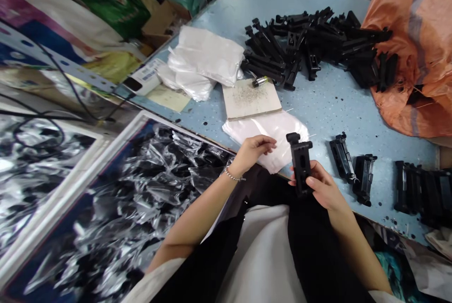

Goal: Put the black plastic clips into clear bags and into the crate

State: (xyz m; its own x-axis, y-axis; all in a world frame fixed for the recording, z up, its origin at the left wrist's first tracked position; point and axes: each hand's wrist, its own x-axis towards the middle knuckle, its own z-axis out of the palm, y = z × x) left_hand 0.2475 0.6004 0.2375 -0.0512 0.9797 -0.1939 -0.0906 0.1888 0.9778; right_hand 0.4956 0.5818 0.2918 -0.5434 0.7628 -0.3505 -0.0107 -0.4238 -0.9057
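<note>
My right hand (pixel 323 189) is closed around a black plastic clamp part (pixel 300 161), held upright at the near edge of the blue table (pixel 328 105). My left hand (pixel 252 151), with a bead bracelet on the wrist, pinches the edge of a stack of clear plastic bags (pixel 271 131) lying just left of the part. Two similar black parts (pixel 353 168) lie on the table right of my right hand.
A big heap of black parts (pixel 314 46) lies at the back, by an orange sack (pixel 416 53). More parts (pixel 423 194) line the right edge. A white board (pixel 250 98), a small vial (pixel 260 81) and white bags (pixel 205 60) sit nearby. A bin of bagged parts (pixel 141 199) stands left.
</note>
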